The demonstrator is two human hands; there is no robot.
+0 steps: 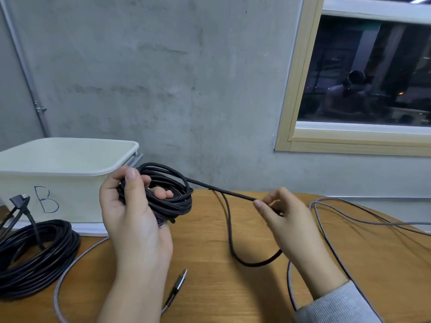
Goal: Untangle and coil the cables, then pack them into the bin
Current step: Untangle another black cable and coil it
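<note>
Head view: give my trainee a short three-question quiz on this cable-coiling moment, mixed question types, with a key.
1. True or false: the left hand holds a coil of black cable.
2. What does the right hand pinch? A) the strand running off the coil B) the USB plug C) the bin's rim
3. Which letter is written on the white bin?

Key: 1 true. 2 A. 3 B. The second black coil lies on the table, left of the hands; the grey braided cable is loose and uncoiled.
</note>
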